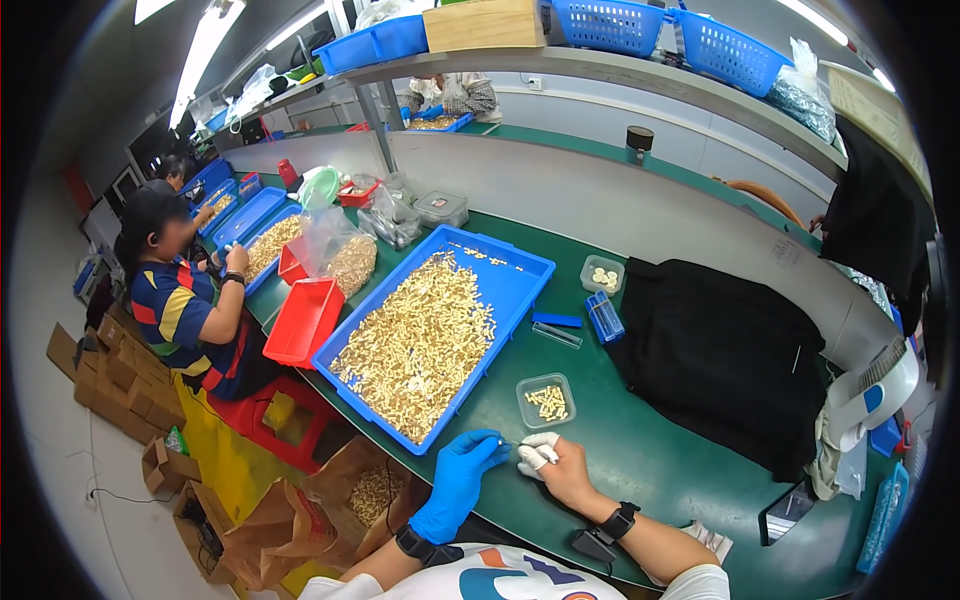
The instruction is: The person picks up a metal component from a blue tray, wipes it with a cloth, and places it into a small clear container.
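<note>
My left hand, in a blue glove, is closed at the fingertips. White covers wrap several fingers of my right hand, which is closed too. The fingertips of both hands nearly meet over the table's near edge, around something small and thin that I cannot make out. Just beyond them a small clear plastic box holds several brass-coloured pieces. Left of that lies a large blue tray, heaped with small brass-coloured parts.
Red bins and a bag of parts stand left of the tray. A black garment covers the table's right side. Near it are a blue case and a round-piece box. A co-worker sits at left; a shelf runs overhead.
</note>
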A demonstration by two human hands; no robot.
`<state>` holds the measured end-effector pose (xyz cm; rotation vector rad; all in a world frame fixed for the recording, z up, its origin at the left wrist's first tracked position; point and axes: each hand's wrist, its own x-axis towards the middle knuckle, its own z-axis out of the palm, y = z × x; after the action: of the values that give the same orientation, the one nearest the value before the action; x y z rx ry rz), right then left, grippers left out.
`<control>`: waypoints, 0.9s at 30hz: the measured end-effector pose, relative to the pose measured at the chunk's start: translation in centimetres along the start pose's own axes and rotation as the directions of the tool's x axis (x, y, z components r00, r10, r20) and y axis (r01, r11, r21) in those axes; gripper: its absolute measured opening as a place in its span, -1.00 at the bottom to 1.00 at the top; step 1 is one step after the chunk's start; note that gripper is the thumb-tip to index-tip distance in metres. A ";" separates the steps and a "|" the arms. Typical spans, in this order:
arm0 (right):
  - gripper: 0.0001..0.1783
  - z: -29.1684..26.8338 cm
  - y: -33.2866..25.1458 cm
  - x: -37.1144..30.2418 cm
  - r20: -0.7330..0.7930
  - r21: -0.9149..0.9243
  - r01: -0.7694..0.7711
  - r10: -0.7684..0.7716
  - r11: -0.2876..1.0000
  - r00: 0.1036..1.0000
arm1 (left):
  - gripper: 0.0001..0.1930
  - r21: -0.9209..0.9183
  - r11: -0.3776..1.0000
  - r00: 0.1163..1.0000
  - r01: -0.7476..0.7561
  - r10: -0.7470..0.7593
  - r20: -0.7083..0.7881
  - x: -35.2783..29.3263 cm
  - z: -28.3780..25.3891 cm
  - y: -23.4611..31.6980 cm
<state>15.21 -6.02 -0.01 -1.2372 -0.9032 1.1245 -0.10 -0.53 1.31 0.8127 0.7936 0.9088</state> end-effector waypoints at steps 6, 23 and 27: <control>-0.83 -0.6 -0.5 0.6 -0.023 -0.230 0.178 -0.189 0.957 0.982 | -0.77 -0.007 0.995 0.995 0.097 -0.097 -0.009 -0.2 0.7 1.1; -0.80 -0.7 -0.9 0.8 0.261 -0.610 0.548 -0.507 0.572 0.821 | -0.86 0.344 0.939 0.998 0.013 -0.034 0.055 0.2 -1.5 -0.2; -0.84 -1.4 0.4 0.8 0.292 -0.639 0.524 -0.453 0.563 0.843 | -0.87 0.376 0.927 0.999 -0.006 -0.011 0.041 0.1 -0.9 -0.2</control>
<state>16.69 -5.62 -0.62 -1.3904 -1.7392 0.3588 -0.79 -0.29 0.73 1.1631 0.9466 0.7421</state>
